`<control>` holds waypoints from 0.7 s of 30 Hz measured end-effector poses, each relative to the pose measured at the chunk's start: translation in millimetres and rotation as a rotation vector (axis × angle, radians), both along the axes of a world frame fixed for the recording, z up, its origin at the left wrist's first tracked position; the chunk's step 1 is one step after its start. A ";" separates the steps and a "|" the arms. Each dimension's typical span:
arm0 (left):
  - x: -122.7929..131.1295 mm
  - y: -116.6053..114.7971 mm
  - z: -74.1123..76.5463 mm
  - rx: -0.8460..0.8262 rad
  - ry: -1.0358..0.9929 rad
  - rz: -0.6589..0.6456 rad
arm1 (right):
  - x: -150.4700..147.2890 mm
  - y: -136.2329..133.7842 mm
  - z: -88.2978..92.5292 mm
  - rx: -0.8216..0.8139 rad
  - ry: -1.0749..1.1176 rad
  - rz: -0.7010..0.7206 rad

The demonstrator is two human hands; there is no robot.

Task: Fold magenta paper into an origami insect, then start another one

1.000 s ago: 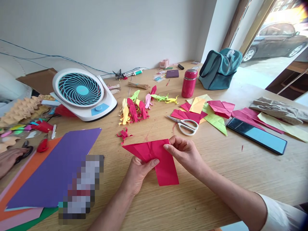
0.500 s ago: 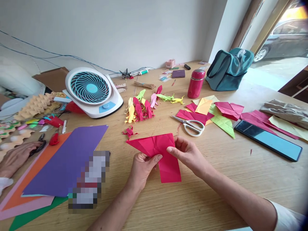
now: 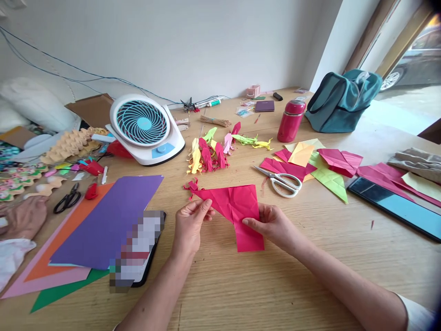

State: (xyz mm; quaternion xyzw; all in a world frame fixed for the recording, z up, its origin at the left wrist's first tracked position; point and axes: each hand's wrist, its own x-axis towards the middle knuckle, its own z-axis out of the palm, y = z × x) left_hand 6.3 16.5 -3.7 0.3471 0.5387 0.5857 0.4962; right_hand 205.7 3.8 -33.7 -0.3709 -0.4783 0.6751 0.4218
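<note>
Both hands are working a folding step: the left hand (image 3: 189, 225) is pinching the red paper sheet (image 3: 237, 207) at its left corner, the right hand (image 3: 272, 225) clamping its lower flap just above the wooden surface (image 3: 310, 271). Next, I'd judge, comes aligning edges and pressing a crease.

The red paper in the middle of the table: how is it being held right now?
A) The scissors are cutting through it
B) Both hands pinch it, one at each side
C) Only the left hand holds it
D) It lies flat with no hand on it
B: the left hand pinches the red paper at its left part and the right hand pinches its lower right, while the scissors lie apart on the table.
</note>
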 end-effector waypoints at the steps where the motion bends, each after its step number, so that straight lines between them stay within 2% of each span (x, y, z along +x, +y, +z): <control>1: -2.1 1.7 0.7 0.000 -0.009 0.014 | 0.2 0.2 -0.7 -0.003 0.000 -0.001; 9: -15.5 10.7 -3.0 0.031 -0.114 0.077 | 3.1 0.3 -4.2 -0.008 -0.042 0.052; 14: -15.5 9.5 -3.4 0.046 -0.175 0.044 | 2.6 0.5 -4.6 -0.005 -0.056 0.037; 17: -8.3 4.0 -5.5 0.026 -0.117 -0.112 | 1.8 1.0 -5.9 -0.007 -0.057 -0.006; 19: -1.3 -0.9 -9.1 -0.017 -0.001 -0.274 | 1.0 1.2 -5.4 -0.004 -0.041 -0.024; 21: 5.3 -5.2 -13.2 -0.064 0.110 -0.371 | -0.2 1.3 -2.9 0.006 -0.012 -0.009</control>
